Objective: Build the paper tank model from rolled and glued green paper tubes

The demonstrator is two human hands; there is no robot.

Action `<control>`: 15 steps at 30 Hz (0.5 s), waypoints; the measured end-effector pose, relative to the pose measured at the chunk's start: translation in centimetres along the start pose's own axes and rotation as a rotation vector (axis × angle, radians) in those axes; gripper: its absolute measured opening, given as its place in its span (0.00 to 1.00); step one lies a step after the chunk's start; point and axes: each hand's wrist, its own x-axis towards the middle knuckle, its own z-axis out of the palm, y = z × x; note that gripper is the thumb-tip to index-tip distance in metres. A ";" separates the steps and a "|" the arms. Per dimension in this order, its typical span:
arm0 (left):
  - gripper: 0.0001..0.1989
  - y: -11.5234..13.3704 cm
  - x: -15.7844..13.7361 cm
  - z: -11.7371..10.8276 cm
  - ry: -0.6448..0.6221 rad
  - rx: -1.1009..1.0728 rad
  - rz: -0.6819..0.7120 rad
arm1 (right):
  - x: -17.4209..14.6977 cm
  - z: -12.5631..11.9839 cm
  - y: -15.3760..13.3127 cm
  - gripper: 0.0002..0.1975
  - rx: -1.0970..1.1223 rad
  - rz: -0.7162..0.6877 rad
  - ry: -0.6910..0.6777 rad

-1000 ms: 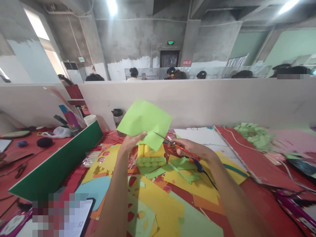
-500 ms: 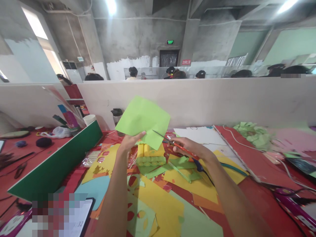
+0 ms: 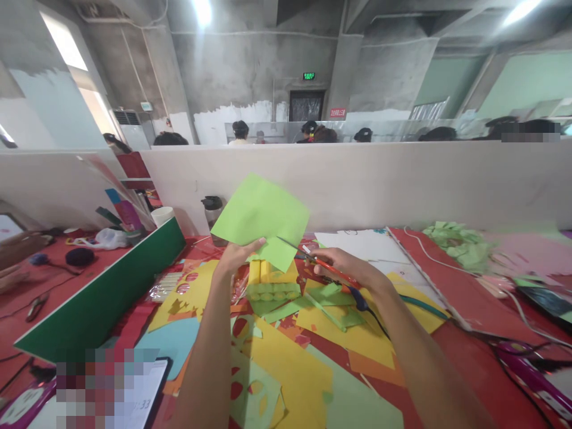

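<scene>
My left hand [image 3: 239, 255] pinches the lower edge of a light green paper sheet [image 3: 261, 208], thumb on the near face, holding it up above the table. In my right hand [image 3: 342, 262] is a pair of scissors [image 3: 333, 269] with red-orange handles. Their blades point left and reach the lower right part of the sheet, where a cut edge shows beside a hanging flap. Just beneath the sheet stands a bundle of yellow paper rolls [image 3: 268, 273] with a scalloped green band [image 3: 273, 292] at its foot.
Yellow paper [image 3: 286, 363] and other coloured scraps cover the red table. A green board [image 3: 107, 292] stands upright at left, near a tablet [image 3: 149, 393]. A bottle [image 3: 213, 205] stands by the white partition [image 3: 357, 185]. Crumpled green paper [image 3: 460, 244] lies at right. Another person's hand [image 3: 13, 277] is at far left.
The sheet and both my hands have barely moved. At far left, the other person's hand has shifted and a screen has come further into view.
</scene>
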 end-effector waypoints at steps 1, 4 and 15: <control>0.33 0.1 0.0 0.0 -0.005 -0.001 0.007 | 0.0 0.0 0.0 0.23 0.000 -0.006 -0.003; 0.34 0.2 -0.1 0.1 -0.024 -0.004 -0.001 | 0.0 0.1 0.3 0.24 -0.001 -0.015 -0.021; 0.35 0.2 -0.2 0.5 -0.047 -0.017 0.003 | 0.5 0.3 0.8 0.25 -0.003 -0.043 -0.019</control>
